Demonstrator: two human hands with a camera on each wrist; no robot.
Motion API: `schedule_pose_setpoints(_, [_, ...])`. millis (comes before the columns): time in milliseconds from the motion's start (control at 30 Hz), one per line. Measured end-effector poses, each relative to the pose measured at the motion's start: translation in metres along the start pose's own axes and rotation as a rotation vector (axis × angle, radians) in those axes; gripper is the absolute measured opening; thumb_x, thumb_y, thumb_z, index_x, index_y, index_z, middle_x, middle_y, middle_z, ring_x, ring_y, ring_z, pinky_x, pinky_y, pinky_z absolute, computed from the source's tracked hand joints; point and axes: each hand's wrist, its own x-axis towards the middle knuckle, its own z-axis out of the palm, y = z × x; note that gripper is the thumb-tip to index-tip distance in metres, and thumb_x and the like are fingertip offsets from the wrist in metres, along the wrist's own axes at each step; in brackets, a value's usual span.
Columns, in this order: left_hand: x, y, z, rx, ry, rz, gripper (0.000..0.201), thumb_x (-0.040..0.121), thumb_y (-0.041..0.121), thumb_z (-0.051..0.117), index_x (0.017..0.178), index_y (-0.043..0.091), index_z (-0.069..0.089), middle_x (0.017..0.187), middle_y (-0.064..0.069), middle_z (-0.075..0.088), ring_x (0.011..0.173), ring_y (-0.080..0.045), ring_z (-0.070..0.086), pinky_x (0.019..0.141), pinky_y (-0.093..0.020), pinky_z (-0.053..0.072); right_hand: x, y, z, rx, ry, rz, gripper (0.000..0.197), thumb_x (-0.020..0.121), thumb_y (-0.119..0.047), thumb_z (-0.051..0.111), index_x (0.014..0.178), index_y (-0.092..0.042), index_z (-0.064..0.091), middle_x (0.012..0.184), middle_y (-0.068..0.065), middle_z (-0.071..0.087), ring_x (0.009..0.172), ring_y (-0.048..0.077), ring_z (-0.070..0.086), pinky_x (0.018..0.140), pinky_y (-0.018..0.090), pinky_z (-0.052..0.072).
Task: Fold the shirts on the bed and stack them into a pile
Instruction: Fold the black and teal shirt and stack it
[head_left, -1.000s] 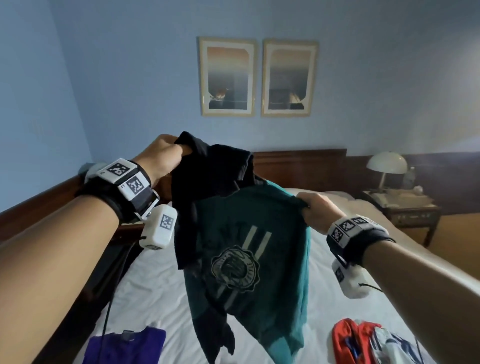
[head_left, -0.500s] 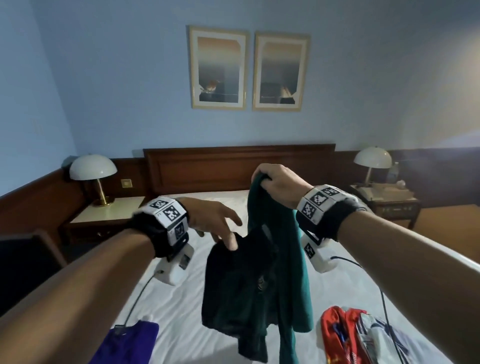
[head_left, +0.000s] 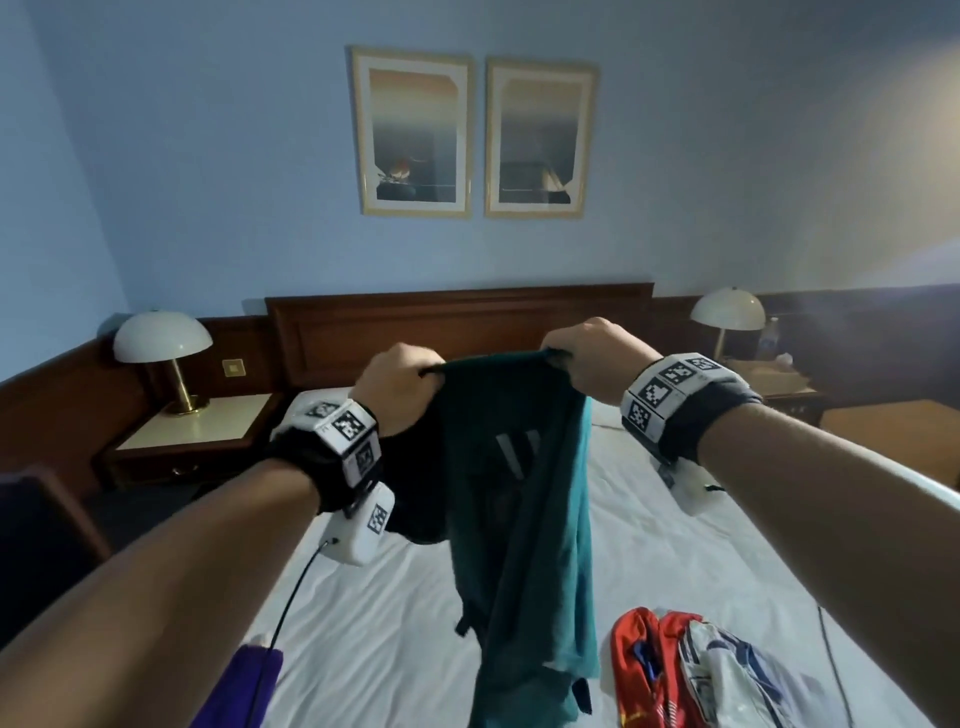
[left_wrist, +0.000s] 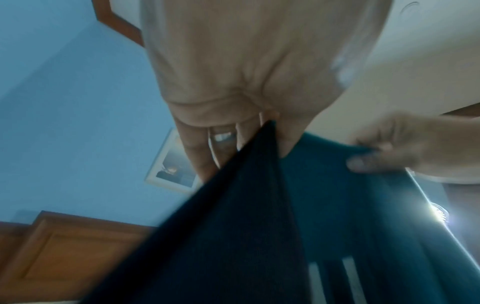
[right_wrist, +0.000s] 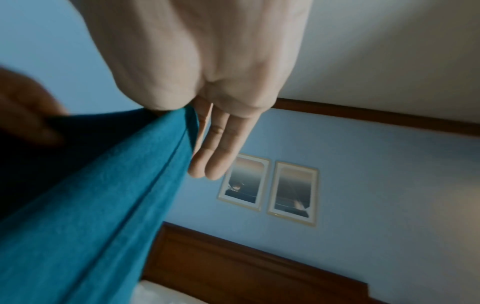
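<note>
A teal shirt (head_left: 524, 509) with black sleeves hangs in the air over the white bed (head_left: 675, 561), its top edge stretched between both hands. My left hand (head_left: 402, 387) pinches the left end of that edge; the left wrist view shows the dark cloth (left_wrist: 233, 216) caught between thumb and fingers. My right hand (head_left: 584, 358) pinches the right end; in the right wrist view the teal cloth (right_wrist: 103, 195) runs from under the thumb, with two fingers straight beyond it. A purple shirt (head_left: 244, 686) lies at the bed's near left, a red shirt (head_left: 649, 670) and a white-and-blue shirt (head_left: 727, 670) at the near right.
A wooden headboard (head_left: 457, 322) backs the bed. Nightstands with domed lamps stand at the left (head_left: 161, 338) and right (head_left: 727, 312). A dark chair (head_left: 41, 530) sits by the bed's left side. Cables from the wrist units trail over the sheet.
The left hand, free half a second ago, now pinches the shirt's top edge. Both hands have drawn apart level, stretching that edge flat where the shirt hung bunched from the right hand.
</note>
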Motion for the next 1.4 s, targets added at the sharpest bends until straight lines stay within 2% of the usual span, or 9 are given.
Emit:
schedule_pose_setpoints(100, [0.012, 0.019, -0.009, 0.004, 0.179, 0.045, 0.019, 0.092, 0.011, 0.057, 0.099, 0.017, 0.074, 0.095, -0.006, 0.074, 0.091, -0.025, 0.065, 0.078, -0.032, 0.047, -0.008, 0.034, 0.006, 0.034, 0.033, 0.045, 0.014, 0.091, -0.015, 0.053, 0.094, -0.024, 0.064, 0.079, 0.006, 0.06, 0.075, 0.034, 0.061, 0.069, 0.04, 0.054])
schedule_pose_setpoints(167, [0.022, 0.031, -0.011, -0.005, 0.281, 0.03, 0.018, 0.094, 0.012, 0.055, 0.097, 0.018, 0.072, 0.083, -0.005, 0.071, 0.08, -0.025, 0.064, 0.07, -0.03, 0.043, -0.012, 0.053, 0.014, 0.066, 0.029, 0.065, 0.013, 0.091, -0.014, 0.054, 0.094, -0.021, 0.064, 0.081, 0.008, 0.063, 0.076, 0.033, 0.061, 0.07, 0.039, 0.053])
schedule_pose_setpoints(400, [0.041, 0.031, -0.008, 0.105, 0.32, -0.047, 0.013, 0.093, 0.017, 0.053, 0.09, 0.024, 0.064, 0.064, 0.005, 0.057, 0.068, -0.028, 0.054, 0.063, -0.032, 0.037, -0.025, 0.106, 0.074, 0.083, -0.165, 0.084, 0.011, 0.083, -0.01, 0.059, 0.093, -0.013, 0.063, 0.093, 0.007, 0.059, 0.094, 0.031, 0.059, 0.073, 0.028, 0.039])
schedule_pose_setpoints(533, [0.039, 0.008, -0.016, 0.137, 0.398, -0.116, 0.01, 0.092, 0.018, 0.056, 0.09, 0.024, 0.064, 0.067, 0.0, 0.058, 0.072, -0.032, 0.056, 0.07, -0.037, 0.044, -0.03, 0.139, 0.099, 0.25, -0.15, 0.181, 0.012, 0.08, -0.007, 0.061, 0.08, -0.017, 0.055, 0.076, 0.002, 0.057, 0.079, 0.028, 0.058, 0.058, 0.029, 0.038])
schedule_pose_setpoints(733, [0.023, -0.027, -0.012, 0.388, 0.229, -0.274, 0.013, 0.095, 0.041, 0.056, 0.088, 0.031, 0.061, 0.082, -0.001, 0.064, 0.083, -0.031, 0.059, 0.077, -0.04, 0.049, 0.0, 0.159, 0.113, 0.428, -0.05, 0.214, 0.02, 0.075, -0.011, 0.07, 0.07, 0.001, 0.054, 0.064, 0.009, 0.051, 0.062, 0.025, 0.047, 0.053, 0.031, 0.036])
schedule_pose_setpoints(967, [0.018, -0.061, 0.009, 0.608, -0.097, -0.329, 0.026, 0.099, 0.044, 0.046, 0.088, 0.023, 0.057, 0.072, 0.001, 0.061, 0.073, -0.024, 0.061, 0.069, -0.037, 0.049, 0.025, 0.162, 0.128, 0.085, -0.199, 0.059, 0.014, 0.078, -0.016, 0.061, 0.079, -0.022, 0.049, 0.079, -0.003, 0.055, 0.071, 0.022, 0.055, 0.056, 0.028, 0.039])
schedule_pose_setpoints(1133, [0.038, -0.095, 0.006, 0.645, -0.282, -0.296, 0.032, 0.068, 0.07, 0.047, 0.09, 0.047, 0.052, 0.09, 0.002, 0.067, 0.086, -0.022, 0.062, 0.074, -0.035, 0.05, 0.056, 0.178, 0.127, -0.031, -0.303, 0.119, 0.011, 0.074, -0.017, 0.063, 0.078, -0.021, 0.055, 0.077, -0.003, 0.058, 0.068, 0.016, 0.054, 0.05, 0.026, 0.034])
schedule_pose_setpoints(1300, [0.085, -0.15, 0.011, 0.683, -0.259, -0.234, 0.031, 0.086, 0.027, 0.06, 0.116, 0.034, 0.062, 0.101, -0.002, 0.064, 0.093, -0.025, 0.06, 0.07, -0.033, 0.045, 0.1, 0.178, 0.15, 0.011, -0.312, 0.162, 0.009, 0.078, -0.02, 0.068, 0.08, -0.013, 0.062, 0.074, 0.005, 0.06, 0.069, 0.024, 0.058, 0.052, 0.026, 0.037])
schedule_pose_setpoints(1400, [0.124, -0.181, 0.015, 0.666, -0.174, -0.274, 0.023, 0.09, 0.015, 0.054, 0.1, 0.036, 0.057, 0.109, -0.003, 0.06, 0.1, -0.03, 0.057, 0.075, -0.036, 0.044, 0.135, 0.177, 0.166, -0.073, -0.205, 0.243, 0.004, 0.081, -0.018, 0.061, 0.08, -0.014, 0.061, 0.078, 0.008, 0.06, 0.073, 0.029, 0.057, 0.058, 0.028, 0.04])
